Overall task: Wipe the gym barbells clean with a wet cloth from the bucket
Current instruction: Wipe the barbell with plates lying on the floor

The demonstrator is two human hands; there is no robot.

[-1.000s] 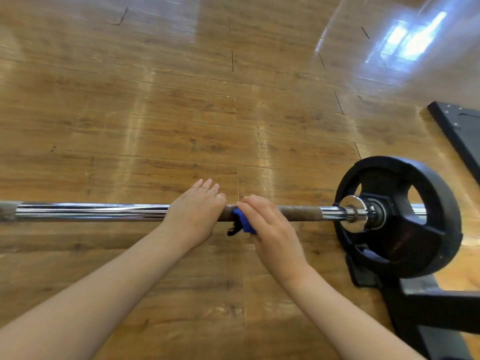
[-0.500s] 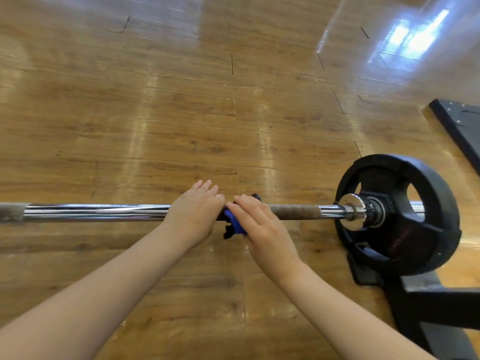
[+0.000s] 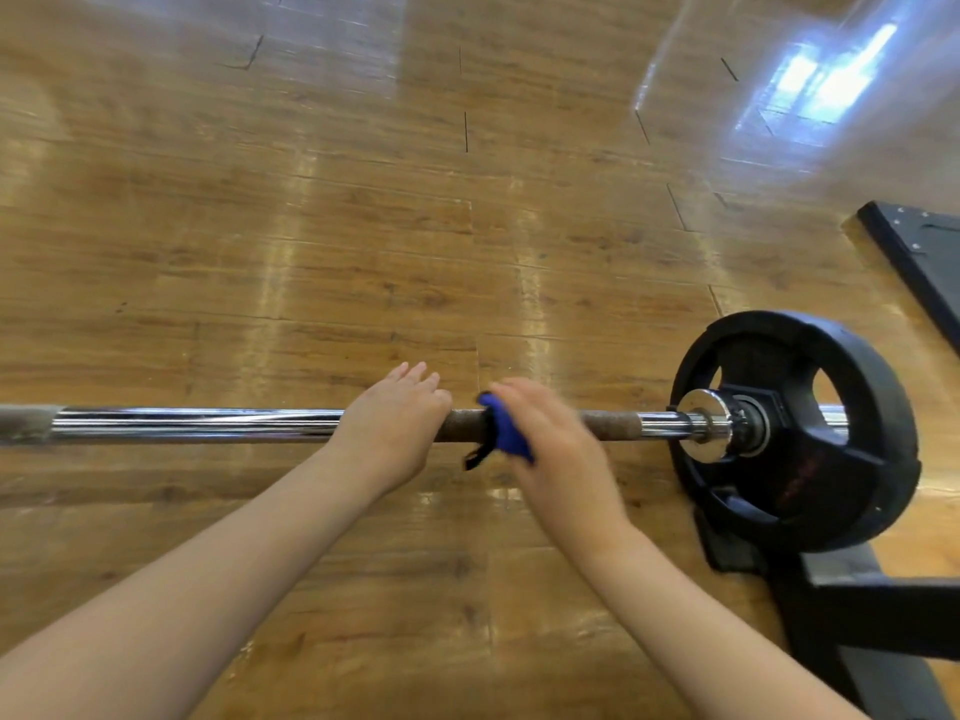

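Note:
A chrome barbell [image 3: 197,423] runs left to right across the view, with a rusty brown stretch [image 3: 608,425] near its right end. My left hand [image 3: 392,426] lies over the bar with its fingers reaching across the top. Just to its right, my right hand [image 3: 558,449] holds a blue cloth [image 3: 504,426] wrapped on the rusty stretch; the hand is motion-blurred. A dark strap end hangs from the cloth below the bar. A black weight plate [image 3: 852,459] sits on the bar's right end, behind a chrome collar [image 3: 709,428].
The bar rests on a black metal stand [image 3: 852,605] at the lower right. A black mat or base plate [image 3: 930,257] lies at the right edge. Glossy wooden floor [image 3: 363,226] stretches beyond the bar. No bucket is in view.
My right hand slid the cloth left toward my left hand, then back right along the rusty stretch. The left hand stayed in place.

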